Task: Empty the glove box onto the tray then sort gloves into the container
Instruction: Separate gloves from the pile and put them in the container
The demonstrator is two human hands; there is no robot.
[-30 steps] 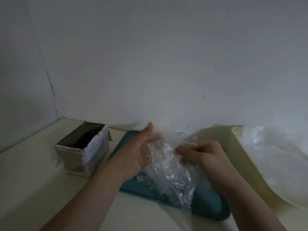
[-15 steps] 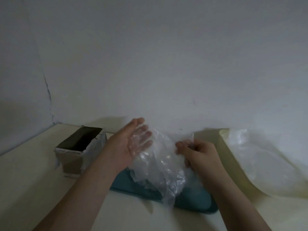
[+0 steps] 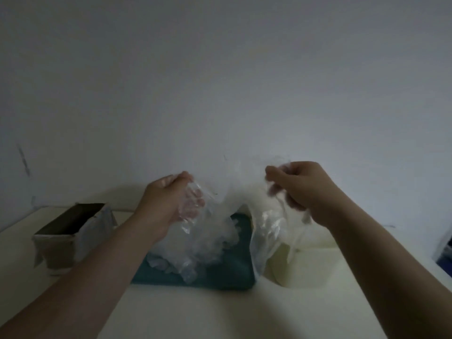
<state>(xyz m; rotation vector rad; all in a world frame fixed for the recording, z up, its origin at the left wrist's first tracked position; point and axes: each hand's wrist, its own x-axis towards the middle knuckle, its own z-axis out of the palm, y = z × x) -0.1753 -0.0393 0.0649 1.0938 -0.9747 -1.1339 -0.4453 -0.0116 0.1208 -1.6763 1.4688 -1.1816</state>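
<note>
Tray and container sat side by side mid-tabletop, with a pile of clear gloves on the tray. Above it our left hand gripped a glove. Our right hand clenched a second glove, which hung over the container's left rim. The glove box stood open near the left edge.

Looked forward and down from head height, close over the near edge of the worktop, toward its far edge and the wall; single wide-angle view, tray just below centre
</note>
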